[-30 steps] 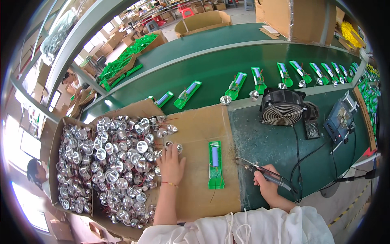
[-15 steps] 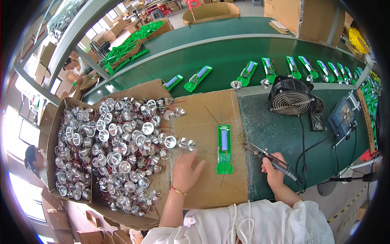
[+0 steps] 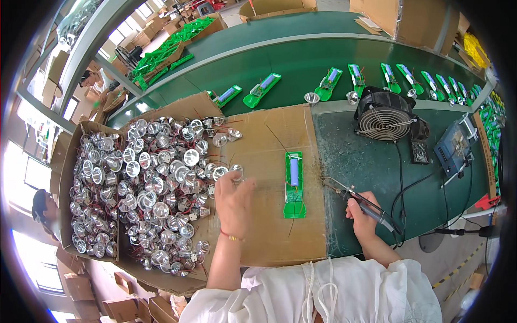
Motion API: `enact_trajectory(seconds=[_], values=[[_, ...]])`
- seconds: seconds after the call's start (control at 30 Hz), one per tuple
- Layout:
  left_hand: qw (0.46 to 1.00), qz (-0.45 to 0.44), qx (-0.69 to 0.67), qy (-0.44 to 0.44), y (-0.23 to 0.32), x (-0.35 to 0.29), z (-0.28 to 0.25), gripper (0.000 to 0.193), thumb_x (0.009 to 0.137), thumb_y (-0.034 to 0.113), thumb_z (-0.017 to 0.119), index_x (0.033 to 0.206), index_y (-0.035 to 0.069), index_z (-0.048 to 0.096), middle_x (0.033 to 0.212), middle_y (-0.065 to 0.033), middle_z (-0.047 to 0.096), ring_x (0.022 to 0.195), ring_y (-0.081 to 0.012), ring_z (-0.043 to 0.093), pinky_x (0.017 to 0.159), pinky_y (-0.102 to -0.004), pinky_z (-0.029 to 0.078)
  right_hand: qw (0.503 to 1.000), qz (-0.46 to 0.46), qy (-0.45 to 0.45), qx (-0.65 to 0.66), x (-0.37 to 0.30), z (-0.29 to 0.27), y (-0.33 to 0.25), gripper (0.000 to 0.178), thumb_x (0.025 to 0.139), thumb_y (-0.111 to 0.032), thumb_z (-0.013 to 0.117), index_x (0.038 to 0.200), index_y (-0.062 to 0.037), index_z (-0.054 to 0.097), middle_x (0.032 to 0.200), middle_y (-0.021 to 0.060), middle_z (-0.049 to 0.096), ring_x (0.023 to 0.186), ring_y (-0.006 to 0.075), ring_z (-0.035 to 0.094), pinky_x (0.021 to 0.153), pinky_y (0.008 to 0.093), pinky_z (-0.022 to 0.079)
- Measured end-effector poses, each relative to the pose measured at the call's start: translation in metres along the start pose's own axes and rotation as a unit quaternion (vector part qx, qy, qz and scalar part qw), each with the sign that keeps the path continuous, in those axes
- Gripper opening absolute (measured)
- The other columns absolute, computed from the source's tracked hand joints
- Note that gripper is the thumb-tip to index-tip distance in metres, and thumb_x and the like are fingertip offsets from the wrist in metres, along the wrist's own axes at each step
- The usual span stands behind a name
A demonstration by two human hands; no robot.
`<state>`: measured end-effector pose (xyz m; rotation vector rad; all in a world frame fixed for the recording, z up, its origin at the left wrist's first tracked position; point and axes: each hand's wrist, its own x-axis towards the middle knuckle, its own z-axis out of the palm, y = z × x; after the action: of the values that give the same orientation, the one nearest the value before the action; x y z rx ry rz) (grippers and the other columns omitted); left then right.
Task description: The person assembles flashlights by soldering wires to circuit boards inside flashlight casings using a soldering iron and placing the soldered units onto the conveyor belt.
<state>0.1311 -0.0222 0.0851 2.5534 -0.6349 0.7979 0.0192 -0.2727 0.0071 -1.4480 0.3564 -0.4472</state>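
Observation:
My left hand (image 3: pixel 231 207) is over the cardboard, its thumb and fingers apart, at the edge of a heap of silver reflector cups (image 3: pixel 161 209) with red wires. The fingertips are beside a reflector cup (image 3: pixel 236 170) and hide part of it. In my right hand (image 3: pixel 363 215) is a soldering iron (image 3: pixel 371 210), its bent tip pointing left over the cardboard's edge. Between the hands lies a green plastic housing (image 3: pixel 294 210), which holds a blue cylindrical battery (image 3: pixel 294 172) and a small circuit board. Thin dark wires stick out at both its ends.
A black fan (image 3: pixel 383 121) stands at the back right, near a blue soldering station (image 3: pixel 455 148) with cables. Several green housings with batteries (image 3: pixel 262 90) line the green bench (image 3: pixel 301 59) beyond. A cardboard box (image 3: pixel 72 210) bounds the heap's left. Another person (image 3: pixel 97 83) sits far left.
My left hand has moved left and slightly away from me, to the cups at the heap's edge. My right hand keeps the iron in about the same place. The whole view has shifted slightly.

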Motion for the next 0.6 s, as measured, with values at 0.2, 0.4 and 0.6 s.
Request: enact_trajectory(seconds=[0.2,0.4,0.6], values=[[0.962,-0.099,-0.213,-0.142,0.028,-0.035,-0.003,0.010,0.077,0.004,0.061,0.086,0.003,0.065,0.077,-0.0081,0.066,0.070,-0.0222,0.062,0.067,-0.0308,0.047,1.000,-0.007,-0.014,-0.016,-0.005,0.000,-0.006,0.016,0.082,-0.011,0.060,0.085,-0.0009,0.048,0.062,0.0056,0.055,0.049,0.0081,0.050,0.045,0.0194,0.040],[0.846,-0.369,-0.340,-0.183,0.033,-0.044,0.010,0.015,0.079,0.013,0.066,0.086,0.000,0.067,0.069,-0.0058,0.066,0.055,-0.0092,0.057,0.053,-0.0237,0.046,1.000,-0.010,-0.023,-0.002,-0.008,0.001,-0.014,0.018,0.080,-0.010,0.064,0.084,0.0014,0.050,0.066,0.0076,0.058,0.052,0.0085,0.053,0.047,0.0207,0.044],[0.797,-0.414,-0.398,-0.187,0.035,-0.053,0.027,0.019,0.081,0.015,0.065,0.086,-0.003,0.065,0.074,-0.0061,0.065,0.064,-0.0077,0.057,0.058,-0.0218,0.045,0.997,0.002,-0.071,-0.002,-0.019,0.007,-0.025,0.021,0.080,-0.011,0.064,0.086,0.0020,0.050,0.067,0.0077,0.059,0.054,0.0090,0.055,0.049,0.0222,0.045]])
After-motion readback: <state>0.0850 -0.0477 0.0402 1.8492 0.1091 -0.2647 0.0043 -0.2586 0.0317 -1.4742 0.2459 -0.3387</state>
